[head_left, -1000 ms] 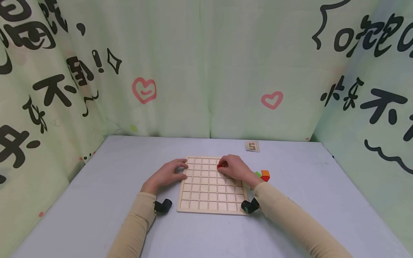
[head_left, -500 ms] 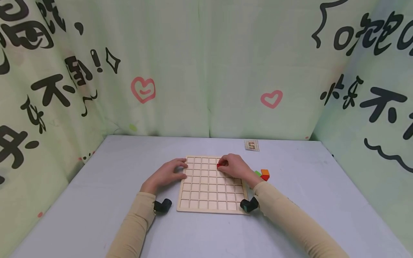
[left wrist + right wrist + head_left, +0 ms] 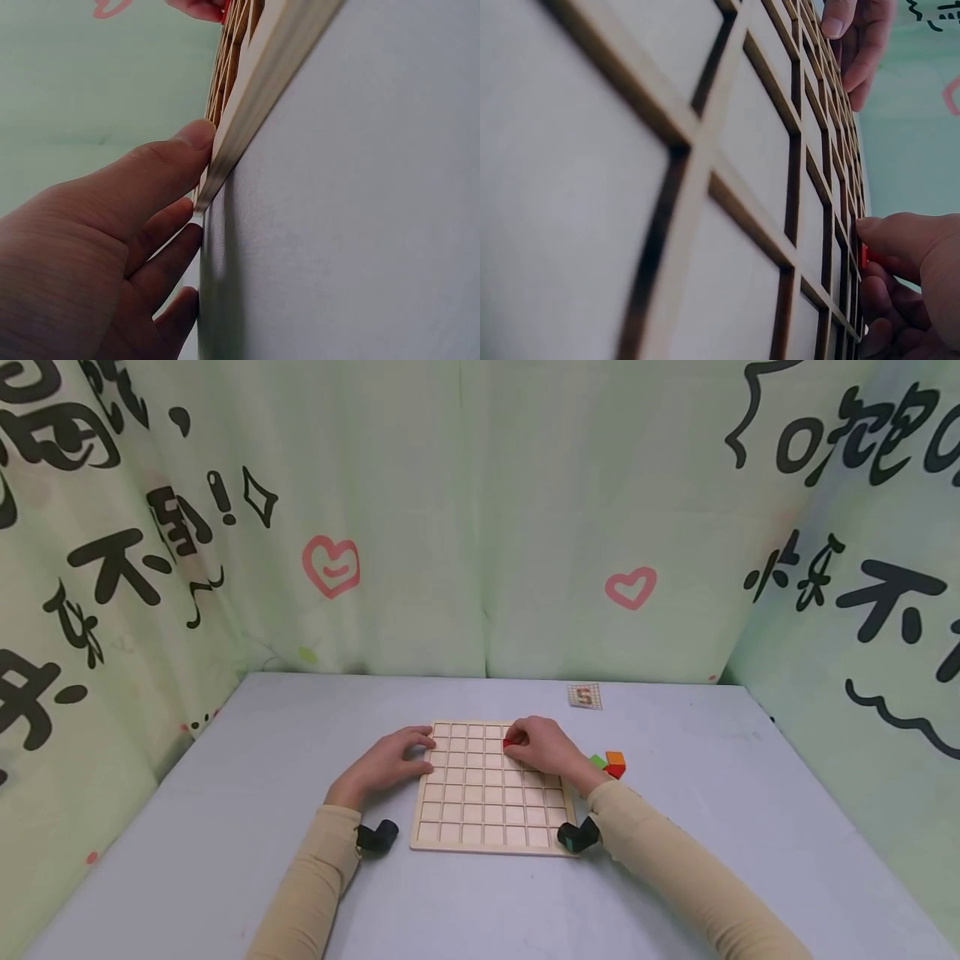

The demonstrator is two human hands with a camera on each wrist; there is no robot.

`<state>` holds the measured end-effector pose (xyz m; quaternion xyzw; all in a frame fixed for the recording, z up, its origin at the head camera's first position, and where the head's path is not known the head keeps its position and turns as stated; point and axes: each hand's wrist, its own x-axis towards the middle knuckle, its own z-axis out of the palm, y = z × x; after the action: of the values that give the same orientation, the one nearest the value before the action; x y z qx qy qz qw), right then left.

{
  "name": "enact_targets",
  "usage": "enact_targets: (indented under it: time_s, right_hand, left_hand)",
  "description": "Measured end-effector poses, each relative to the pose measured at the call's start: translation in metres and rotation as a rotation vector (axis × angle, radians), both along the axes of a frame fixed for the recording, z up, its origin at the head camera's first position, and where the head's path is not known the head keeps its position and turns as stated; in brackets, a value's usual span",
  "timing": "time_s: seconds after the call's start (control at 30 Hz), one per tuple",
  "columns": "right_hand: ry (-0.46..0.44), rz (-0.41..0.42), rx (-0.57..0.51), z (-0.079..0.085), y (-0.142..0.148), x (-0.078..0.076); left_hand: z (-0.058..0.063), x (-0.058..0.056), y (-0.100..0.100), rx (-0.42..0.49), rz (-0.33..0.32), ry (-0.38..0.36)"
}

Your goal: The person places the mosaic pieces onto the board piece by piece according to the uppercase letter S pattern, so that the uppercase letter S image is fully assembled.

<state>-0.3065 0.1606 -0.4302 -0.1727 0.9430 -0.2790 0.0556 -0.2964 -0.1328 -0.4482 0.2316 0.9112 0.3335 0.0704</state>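
Observation:
A square wooden grid board (image 3: 473, 816), divided into rows of shallow cells, lies on the white table. My left hand (image 3: 384, 766) rests against its left edge; in the left wrist view the thumb (image 3: 196, 135) touches the rim, while the other fingers spread loosely beside the board. Over the upper right part of the grid, my right hand (image 3: 546, 748) pinches a small red block (image 3: 508, 743) between thumb and fingers. The right wrist view shows this red block (image 3: 864, 255) low at the grid, mostly covered by the fingers, so its full shape is hidden.
To the right of the board lie an orange block (image 3: 615, 758), a red block (image 3: 615, 771) and a green block (image 3: 597, 762), partly behind the right forearm. A small gridded pattern card (image 3: 584, 696) lies near the table's far edge. Printed curtains surround the table.

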Motion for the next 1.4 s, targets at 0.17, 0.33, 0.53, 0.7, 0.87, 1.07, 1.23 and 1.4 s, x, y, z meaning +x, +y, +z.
enact_targets:
  time_s: [0.17,0.33,0.53,0.7,0.87,1.07,1.23,1.4]
  right_hand:
    - [0.004,-0.014,-0.001,0.0,0.001,0.001]
    - [0.027,-0.011,-0.019,-0.001,0.005,0.003]
    - [0.023,-0.065,-0.033,0.0,0.021,0.007]
    - [0.033,-0.119,-0.01,0.002,0.046,0.01]
    - [-0.01,-0.169,-0.007,0.004,0.076,0.019]
    - [-0.021,-0.192,0.025,0.007,0.107,0.036]
    - [0.009,-0.193,0.059,0.013,0.128,0.045]
    - [-0.005,-0.191,0.084,0.011,0.145,0.045]
  left_hand:
    - [0.001,0.0,0.002,-0.001,-0.003,-0.008]
    - [0.0,0.0,0.004,-0.002,0.002,-0.018]
    - [-0.001,0.0,0.004,-0.003,0.001,-0.013]
    - [-0.002,0.0,0.004,0.0,0.006,-0.017]
    - [-0.002,-0.001,0.004,-0.001,0.0,-0.003]
    - [-0.003,-0.001,0.005,-0.004,0.0,-0.003]
    - [-0.002,0.0,0.005,0.003,0.004,-0.007]
    - [0.0,0.002,0.004,0.0,0.01,-0.009]
